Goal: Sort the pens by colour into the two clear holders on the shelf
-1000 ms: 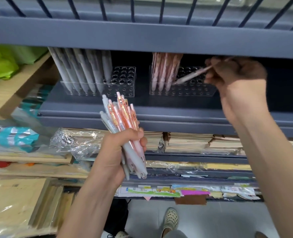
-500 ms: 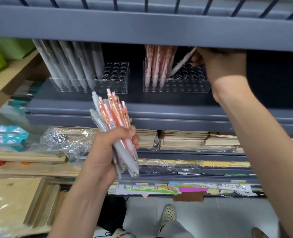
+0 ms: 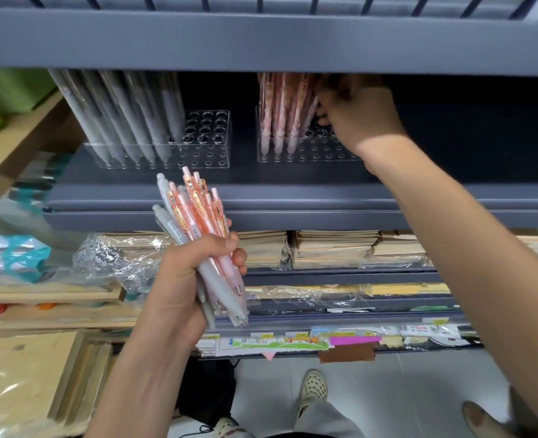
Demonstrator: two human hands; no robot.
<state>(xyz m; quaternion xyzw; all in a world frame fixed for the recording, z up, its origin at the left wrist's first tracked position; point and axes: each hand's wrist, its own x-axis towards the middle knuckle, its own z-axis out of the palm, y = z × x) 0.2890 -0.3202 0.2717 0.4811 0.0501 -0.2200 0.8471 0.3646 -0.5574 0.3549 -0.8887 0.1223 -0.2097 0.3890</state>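
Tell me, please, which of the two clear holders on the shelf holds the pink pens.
The right-hand clear plastic holder, beside the right hand; the left holder holds grey pens.

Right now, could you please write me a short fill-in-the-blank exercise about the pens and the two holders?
The ____ hand grips the mixed bunch.
The right hand holds a pen at the holder of ____ pens.
The other holder has only ____ pens.
Missing: left, pink, grey.
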